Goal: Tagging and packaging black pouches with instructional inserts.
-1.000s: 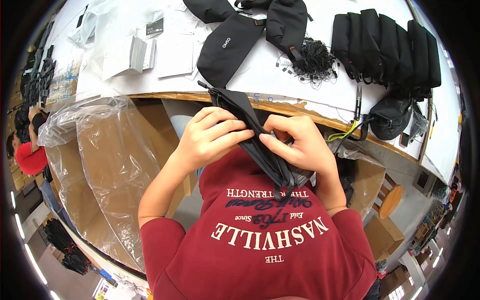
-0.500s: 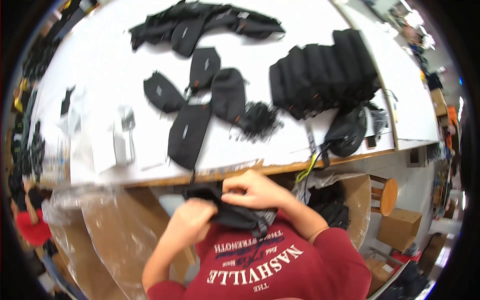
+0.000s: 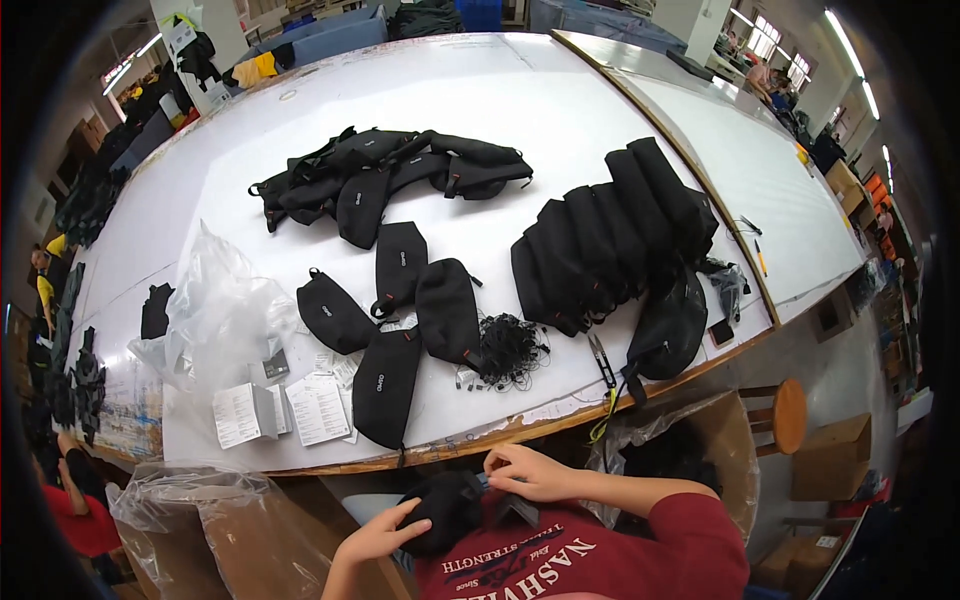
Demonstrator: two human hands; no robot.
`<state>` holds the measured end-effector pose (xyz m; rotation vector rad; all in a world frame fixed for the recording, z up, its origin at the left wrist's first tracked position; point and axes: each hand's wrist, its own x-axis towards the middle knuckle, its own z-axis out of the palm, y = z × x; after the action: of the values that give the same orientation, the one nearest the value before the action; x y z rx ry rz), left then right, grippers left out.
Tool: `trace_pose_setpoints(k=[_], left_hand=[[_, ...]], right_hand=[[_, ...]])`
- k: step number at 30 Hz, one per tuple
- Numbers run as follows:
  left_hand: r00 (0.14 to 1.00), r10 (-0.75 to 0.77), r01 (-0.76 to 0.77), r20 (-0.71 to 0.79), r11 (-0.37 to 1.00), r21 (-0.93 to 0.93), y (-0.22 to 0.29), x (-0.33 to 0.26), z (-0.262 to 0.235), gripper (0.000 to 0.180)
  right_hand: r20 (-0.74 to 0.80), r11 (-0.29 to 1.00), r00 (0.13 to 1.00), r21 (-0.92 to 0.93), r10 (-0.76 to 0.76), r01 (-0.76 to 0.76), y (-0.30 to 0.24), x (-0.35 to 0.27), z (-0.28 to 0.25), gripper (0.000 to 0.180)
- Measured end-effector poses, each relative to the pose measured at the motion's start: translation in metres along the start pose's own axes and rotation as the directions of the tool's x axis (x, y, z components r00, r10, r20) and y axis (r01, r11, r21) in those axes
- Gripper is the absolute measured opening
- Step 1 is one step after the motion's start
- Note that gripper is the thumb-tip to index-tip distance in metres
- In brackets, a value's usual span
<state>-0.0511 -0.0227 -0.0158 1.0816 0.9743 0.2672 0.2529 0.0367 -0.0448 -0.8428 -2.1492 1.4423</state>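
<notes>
Both hands were down below the table (image 3: 600,110) edge, against the person's chest, working one black bag (image 3: 450,508). Left hand (image 3: 385,535) cupped the bag's lower left side w/ fingers spread on the fabric; right hand (image 3: 525,472) sat on the bag's top right, fingers curled and pinching at it, so both were clamped on the same bag, close together but not touching each other. Bag was held over the red shirt (image 3: 600,555), just under the table's wooden front edge, not resting on the table. On the table nearest the hands: a long black pouch (image 3: 385,385) near the front edge, w/ three more black pouches (image 3: 400,265) fanned behind it, and a tangle of black cords (image 3: 510,350) just right of them. Left of the pouches lay white paper leaflets (image 3: 285,410) and a crumpled clear plastic bag (image 3: 225,310). Farther back was a pile of black bags w/ straps (image 3: 390,170). To the right stood a row of upright black bags (image 3: 610,240) packed side by side, w/ one more dark bag (image 3: 670,330) slumped at the front edge beside them, and small snips (image 3: 603,360) lying near that. Under the table, left, a cardboard box lined w/ clear plastic (image 3: 200,520); right, another plastic-lined box (image 3: 680,450) and a round wooden stool (image 3: 785,415). Another person in red (image 3: 75,510) was partly visible at far left.
</notes>
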Motion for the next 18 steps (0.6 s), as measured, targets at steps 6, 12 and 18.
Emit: trace_pose_setpoints(k=[6,12,18], left_hand=[[0.999,-0.036,0.041,0.026,0.983,-0.180,-0.010,0.015,0.002,0.048],[0.993,-0.108,0.114,0.045,0.974,-0.194,-0.014,0.011,0.008,0.050],[0.993,0.026,-0.016,-0.115,0.996,0.088,0.001,0.012,-0.011,0.036]], right_hand=[[0.232,0.994,0.968,-0.034,-0.096,0.107,-0.028,-0.023,-0.020,0.035],[0.345,0.993,0.938,-0.103,-0.025,0.065,-0.039,-0.033,-0.038,0.036],[0.129,0.895,0.920,0.218,0.369,-0.390,-0.052,-0.023,-0.073,0.031]])
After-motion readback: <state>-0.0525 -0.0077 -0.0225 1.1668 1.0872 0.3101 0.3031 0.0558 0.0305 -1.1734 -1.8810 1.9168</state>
